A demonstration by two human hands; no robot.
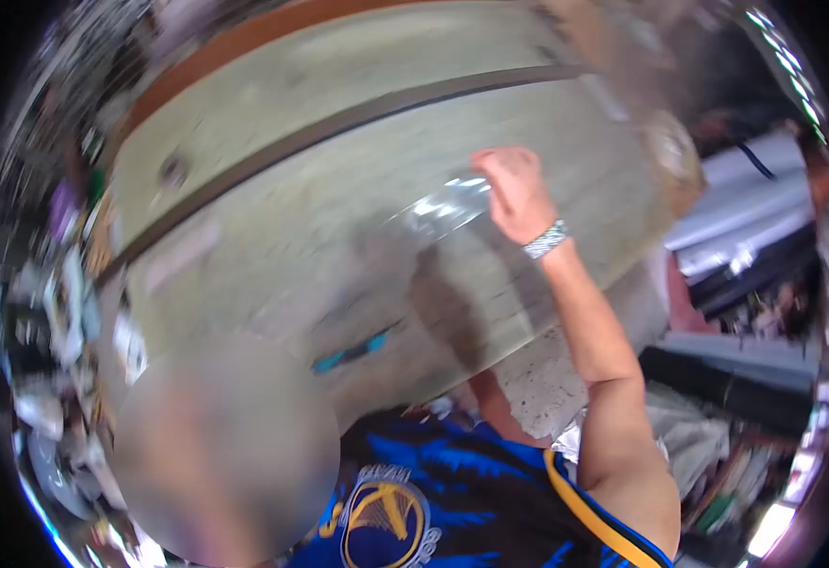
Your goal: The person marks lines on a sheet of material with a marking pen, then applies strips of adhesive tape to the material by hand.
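My right hand [517, 194], with a metal-banded watch [545, 239] at the wrist, is over the table, its fingers closed at the edge of a clear, shiny sheet [452, 206]. The sheet reflects light and is smeared by motion, so whether it is glass or plastic I cannot tell. A round blurred patch at the lower left covers my left hand [182, 417]; only a vague skin-toned shape shows there. Between the hands lies a slim teal and dark tool [351, 352] on the tabletop.
The large pale table [320, 204] has a long dark strip [357, 112] running across it. A small round dark object [173, 170] sits at the far left. Stacked wrapped material [746, 199] stands off the right side, and clutter crowds the left edge.
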